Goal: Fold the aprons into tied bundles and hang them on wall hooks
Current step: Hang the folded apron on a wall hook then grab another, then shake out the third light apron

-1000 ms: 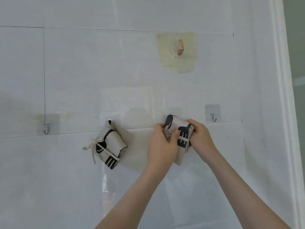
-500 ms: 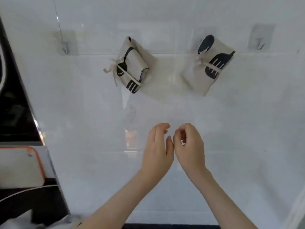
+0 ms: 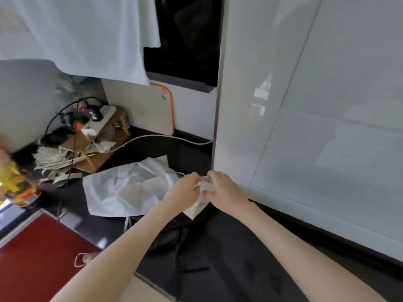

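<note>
Left hand [image 3: 183, 190] and right hand [image 3: 225, 189] were both pinching a corner of the white apron [image 3: 126, 188], right beside the glossy wall [image 3: 305, 127].

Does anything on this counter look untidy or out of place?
Yes. The white apron lies crumpled and unfolded on the dark counter, and the power strip sits tilted on a cluttered wooden rack beside scattered papers.

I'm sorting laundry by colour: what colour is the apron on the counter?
Plain white, with no print visible. The head view shows the apron best.
</note>
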Tool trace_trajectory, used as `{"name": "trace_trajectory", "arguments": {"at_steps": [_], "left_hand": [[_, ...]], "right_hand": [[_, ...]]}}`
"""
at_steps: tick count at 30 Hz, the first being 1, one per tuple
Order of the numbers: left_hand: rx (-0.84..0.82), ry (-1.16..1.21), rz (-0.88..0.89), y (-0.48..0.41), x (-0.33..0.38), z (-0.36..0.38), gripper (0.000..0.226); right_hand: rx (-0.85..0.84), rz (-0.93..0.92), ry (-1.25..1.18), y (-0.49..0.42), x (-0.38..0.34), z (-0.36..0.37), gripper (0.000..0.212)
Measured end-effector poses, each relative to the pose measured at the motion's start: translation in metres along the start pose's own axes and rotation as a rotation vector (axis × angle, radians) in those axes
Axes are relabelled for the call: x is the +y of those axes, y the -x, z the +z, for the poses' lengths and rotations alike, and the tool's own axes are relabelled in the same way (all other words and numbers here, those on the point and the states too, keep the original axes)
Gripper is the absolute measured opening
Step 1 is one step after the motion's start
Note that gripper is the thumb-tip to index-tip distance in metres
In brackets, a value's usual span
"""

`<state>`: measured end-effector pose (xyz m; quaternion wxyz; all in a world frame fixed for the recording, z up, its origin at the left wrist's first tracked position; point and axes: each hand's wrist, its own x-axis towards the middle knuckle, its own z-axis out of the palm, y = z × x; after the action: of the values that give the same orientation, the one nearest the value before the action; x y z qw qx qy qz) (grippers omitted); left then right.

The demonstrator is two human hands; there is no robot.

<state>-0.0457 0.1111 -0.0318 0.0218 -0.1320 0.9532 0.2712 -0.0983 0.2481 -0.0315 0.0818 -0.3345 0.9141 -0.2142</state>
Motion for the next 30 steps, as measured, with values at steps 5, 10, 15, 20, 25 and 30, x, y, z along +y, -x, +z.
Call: {"name": "trace_trajectory", "arguments": {"at_steps": [5, 10, 15, 20, 25, 30], "left_hand": [[-0.051, -0.039, -0.058, -0.014, -0.085, -0.015, 0.031], [-0.13, -0.003, 0.037, -0.034, -0.107, -0.016, 0.041], [-0.337, -0.351, 0.292, -0.034, -0.075, -0.011, 0.066], [-0.165, -0.672, 0.389, -0.026, -0.015, -0.015, 0.046], [-0.01, -0.362, 0.536, 0.014, 0.054, -0.028, 0.023], [0.076, 0.087, 0.608, 0.105, 0.128, -0.037, 0.017]], "right_hand": [[-0.23, 0.109, 0.029, -0.05, -0.028, 0.08, 0.075], [-0.241, 0.152, 0.247, -0.061, -0.034, 0.098, 0.031], [-0.105, 0.037, 0.308, -0.037, -0.016, 0.051, 0.028], [0.205, 0.121, 0.04, 0.014, 0.004, 0.011, 0.016], [0.45, 0.501, -0.481, 0.079, 0.018, -0.029, 0.092], [0.352, 0.436, -1.048, 0.176, 0.026, -0.073, 0.041]]}}
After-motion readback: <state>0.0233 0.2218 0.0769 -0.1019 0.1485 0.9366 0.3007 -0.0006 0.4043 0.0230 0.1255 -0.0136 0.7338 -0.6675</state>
